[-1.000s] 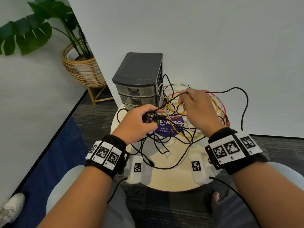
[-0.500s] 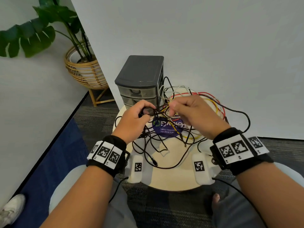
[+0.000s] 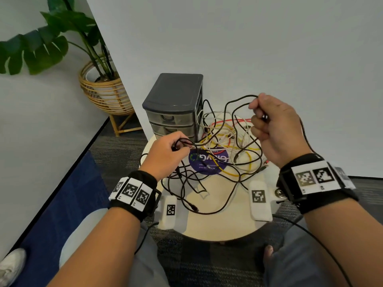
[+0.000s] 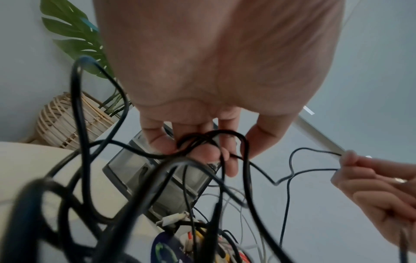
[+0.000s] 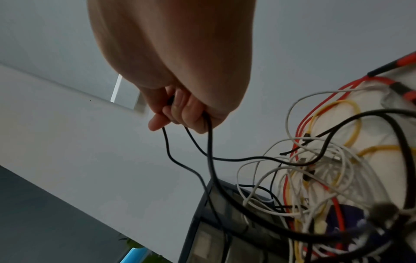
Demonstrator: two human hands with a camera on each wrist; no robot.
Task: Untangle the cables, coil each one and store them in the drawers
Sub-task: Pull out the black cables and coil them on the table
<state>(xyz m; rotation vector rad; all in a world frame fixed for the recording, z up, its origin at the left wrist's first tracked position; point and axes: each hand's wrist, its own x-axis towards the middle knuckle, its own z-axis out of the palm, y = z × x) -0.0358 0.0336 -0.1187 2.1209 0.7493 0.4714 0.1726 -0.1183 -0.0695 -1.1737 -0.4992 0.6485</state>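
A tangle of black, white, yellow and red cables [image 3: 223, 141] lies on a small round table [image 3: 215, 226]. My left hand [image 3: 180, 145] pinches a small bundle of black cable loops [image 4: 202, 142] just in front of the grey drawer unit [image 3: 174, 104]. My right hand [image 3: 261, 117], raised above the tangle at the right, grips strands of the same thin black cable [image 5: 191, 142], which arcs up from the pile to the fist. All three drawers look shut.
A white wall stands right behind the table. A potted plant in a wicker basket [image 3: 105, 94] sits at the back left. Two white tagged blocks [image 3: 259, 197] lie at the table's near edge. A purple round sticker [image 3: 207, 162] lies under the cables.
My right hand has gone up and to the right, away from the left hand, drawing a black cable loop out of the tangle. The left hand has stayed by the drawers, holding its bundle.
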